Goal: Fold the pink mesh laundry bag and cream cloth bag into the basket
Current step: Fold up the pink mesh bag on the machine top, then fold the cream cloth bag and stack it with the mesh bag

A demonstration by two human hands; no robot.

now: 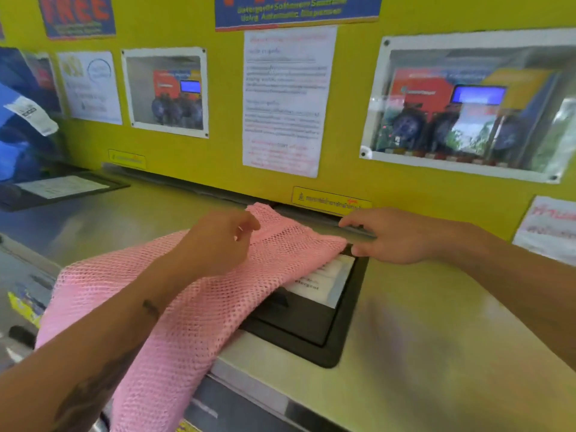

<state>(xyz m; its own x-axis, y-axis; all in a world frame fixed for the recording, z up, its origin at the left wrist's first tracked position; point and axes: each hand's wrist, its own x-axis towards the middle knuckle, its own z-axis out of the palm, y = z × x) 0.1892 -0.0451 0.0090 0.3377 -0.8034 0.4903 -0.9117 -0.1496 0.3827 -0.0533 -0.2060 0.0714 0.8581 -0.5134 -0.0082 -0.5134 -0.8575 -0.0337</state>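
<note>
The pink mesh laundry bag (199, 300) lies spread over the steel top of a washing machine (420, 322), its near end hanging over the front edge. My left hand (218, 241) rests on the bag's far part, fingers curled on the mesh. My right hand (392, 236) pinches the bag's far right corner near the yellow wall. The bag partly covers a black detergent drawer lid (314, 325). No cream cloth bag or basket is in view.
A yellow wall (218, 157) with posters and notices stands right behind the machine top. A blue bag (21, 126) sits at the far left beside a second black lid (62, 188). Bare steel surface extends to the right.
</note>
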